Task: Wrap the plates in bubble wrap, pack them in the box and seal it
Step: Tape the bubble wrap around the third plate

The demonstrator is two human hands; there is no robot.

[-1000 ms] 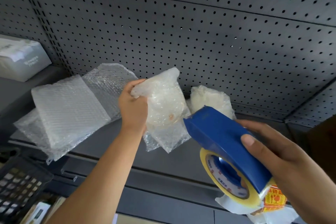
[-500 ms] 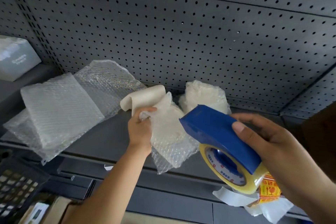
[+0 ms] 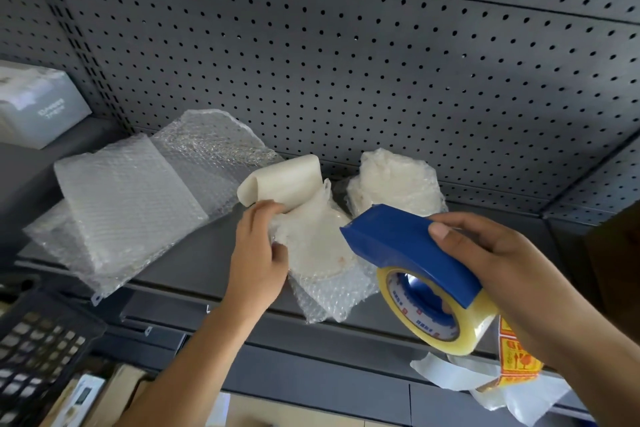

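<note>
1. Wrapped plate: it lies on the shelf straight ahead of you, between your two hands, and a loose tail of its bubble wrap overhangs the shelf's front edge
2. Long axis: the bundle runs from far left, where a cream strip curls up from it, to near right, where the tail hangs
3. Left hand: it grasps the bundle at its left edge with fingers curled onto the wrap, just below the cream strip, and pins it to the shelf
4. Right hand: it is closed around the blue tape dispenser, thumb on top, with the clear tape roll hanging beneath
5. Governing relation: the dispenser is raised just to the right of the bundle with its nose pointing left toward it; whether the two touch cannot be told. Taping the wrap shut appears to be the step in hand, so your right hand would travel left and down along the bundle's axis while the left steadies it
6. Second wrapped plate: it stands behind the first, near the pegboard
7. Room: folded bubble wrap lies well to the left and a black crate sits below the shelf; no packing box is plainly identifiable
</note>
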